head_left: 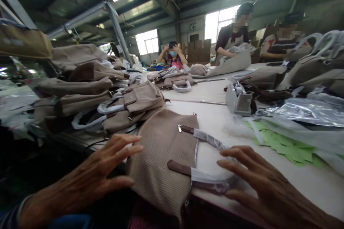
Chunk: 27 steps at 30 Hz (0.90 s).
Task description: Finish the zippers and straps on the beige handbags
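Handbag (161,157) flat between left hand (107,171) and right hand (258,182).

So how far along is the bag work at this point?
Done, by the look of it: the stack of tan bags at the left has wrapped handles. In hand: a tan bag lies flat, left hand at its edge, right hand on its wrapped handle. Left: cannot tell how many; more bags lie further along the table.

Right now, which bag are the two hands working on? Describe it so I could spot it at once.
On the long white table, find the heap of tan bags at left. Just nearer, between the left hand and right hand, lies one ribbed bag, alone and flat, its handle paper-wrapped.
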Motion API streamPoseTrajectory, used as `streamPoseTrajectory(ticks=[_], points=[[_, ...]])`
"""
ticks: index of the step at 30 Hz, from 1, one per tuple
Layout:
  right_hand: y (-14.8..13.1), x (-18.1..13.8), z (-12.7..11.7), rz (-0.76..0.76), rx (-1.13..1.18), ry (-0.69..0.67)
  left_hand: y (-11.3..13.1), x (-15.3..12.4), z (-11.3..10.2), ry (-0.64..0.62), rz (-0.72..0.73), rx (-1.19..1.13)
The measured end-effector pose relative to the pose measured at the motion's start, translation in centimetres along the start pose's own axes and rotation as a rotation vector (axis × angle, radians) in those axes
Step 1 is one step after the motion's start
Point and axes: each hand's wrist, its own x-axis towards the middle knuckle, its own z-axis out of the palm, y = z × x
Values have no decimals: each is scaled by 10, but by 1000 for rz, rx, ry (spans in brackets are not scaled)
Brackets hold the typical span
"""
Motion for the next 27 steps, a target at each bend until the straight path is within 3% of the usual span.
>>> streamPoseTrajectory(ticks=[2,5,8,11,13,16,19,21,24,27], points=[[-14,2,7,-87,-53,-13,11,-23,31,46,3,44],[-30,11,22,-82,-59,0,22,-25,75,312,15,158],[-37,16,34,-83,-17,88,21,-8,85,499,8,46],[-42,24,23,-16,101,95,13,11,48,610,-61,-109],[-49,39,-2,136,229,61,9,29,2,675,-63,-117],[-62,70,-54,330,480,149,8,68,-77,736,-179,-203],[-67,95,-92,414,859,213,9,117,-142,639,-265,-283],[-61,103,-98,478,1021,220,6,151,-160,491,-211,-311],[-38,102,-84,596,1086,246,-1,201,-139,359,-138,-166],[-4,91,-59,678,988,281,-8,238,-77,179,-235,-43]])
